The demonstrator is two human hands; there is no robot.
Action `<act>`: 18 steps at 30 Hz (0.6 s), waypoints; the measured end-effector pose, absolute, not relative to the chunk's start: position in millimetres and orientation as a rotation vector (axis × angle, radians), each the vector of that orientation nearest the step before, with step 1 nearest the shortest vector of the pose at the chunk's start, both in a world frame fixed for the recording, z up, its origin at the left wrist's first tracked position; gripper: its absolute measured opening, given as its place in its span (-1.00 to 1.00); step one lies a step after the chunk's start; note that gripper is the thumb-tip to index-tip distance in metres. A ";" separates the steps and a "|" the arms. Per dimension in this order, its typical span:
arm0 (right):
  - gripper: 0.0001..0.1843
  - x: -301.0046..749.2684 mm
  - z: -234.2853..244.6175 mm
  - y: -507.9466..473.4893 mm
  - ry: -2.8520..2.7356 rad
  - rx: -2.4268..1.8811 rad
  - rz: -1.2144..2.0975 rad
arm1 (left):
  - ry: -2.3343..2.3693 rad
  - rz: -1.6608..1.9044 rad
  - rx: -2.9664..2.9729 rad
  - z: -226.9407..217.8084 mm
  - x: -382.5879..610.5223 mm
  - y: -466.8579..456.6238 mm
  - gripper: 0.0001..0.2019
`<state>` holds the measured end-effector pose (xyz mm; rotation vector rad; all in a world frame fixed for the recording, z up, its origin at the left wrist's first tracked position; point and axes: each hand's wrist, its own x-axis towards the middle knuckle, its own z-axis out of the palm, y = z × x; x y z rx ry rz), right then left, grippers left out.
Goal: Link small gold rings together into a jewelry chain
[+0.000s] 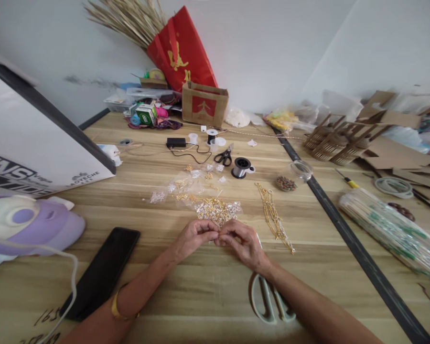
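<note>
My left hand and my right hand meet fingertip to fingertip over the wooden table, both pinched on a tiny piece I cannot make out. Just beyond the fingers lies a heap of small gold and silver jewellery findings. Small clear bags of more findings are scattered behind it. A gold chain stretches along the table right of my right hand. Pale green-handled scissors lie under my right forearm. A gold bangle sits on my left wrist.
A black phone lies at the left, by a purple and white device with a cord. Further back are black scissors, a wire spool, a dish of beads, a brown paper bag and a white box. Bagged sticks lie at the right.
</note>
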<state>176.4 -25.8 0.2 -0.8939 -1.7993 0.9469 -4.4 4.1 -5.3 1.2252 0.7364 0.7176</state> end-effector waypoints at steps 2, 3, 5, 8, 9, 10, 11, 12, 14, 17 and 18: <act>-0.87 176.4 1.3 -25.9 -1.798 -0.900 0.962 | 0.736 0.719 1.222 -4.2 -4.3 3.8 -0.74; -0.87 176.5 1.8 -26.0 -1.800 -0.902 0.968 | 0.734 0.719 1.221 -3.5 -4.3 3.6 -0.74; -0.86 176.7 2.6 -26.1 -1.806 -0.904 0.984 | 0.729 0.718 1.222 -2.2 -4.3 3.3 -0.75; -0.84 177.0 3.2 -26.2 -1.808 -0.908 1.009 | 0.715 0.717 1.219 -1.1 -4.4 3.2 -0.76; -0.84 177.0 3.2 -26.2 -1.809 -0.907 1.011 | 0.711 0.718 1.215 -1.0 -4.4 3.3 -0.76; -0.83 176.9 3.2 -26.1 -1.808 -0.907 1.014 | 0.708 0.717 1.211 -1.2 -4.3 3.4 -0.76; -0.83 176.7 3.2 -26.0 -1.802 -0.904 1.021 | 0.708 0.716 1.206 -1.4 -4.2 3.4 -0.76; -0.83 176.5 2.9 -25.9 -1.790 -0.900 1.033 | 0.708 0.716 1.200 -1.7 -4.1 3.4 -0.76; -0.84 176.0 1.9 -25.7 -1.752 -0.896 1.058 | 0.715 0.720 1.186 -2.1 -3.8 3.2 -0.76; -0.87 175.4 -1.5 -25.3 -1.696 -0.922 1.068 | 0.737 0.730 1.178 -1.1 -3.4 2.5 -0.76; -0.86 175.3 -3.1 -25.3 -1.674 -0.937 1.076 | 0.747 0.738 1.180 -0.2 -3.3 2.3 -0.76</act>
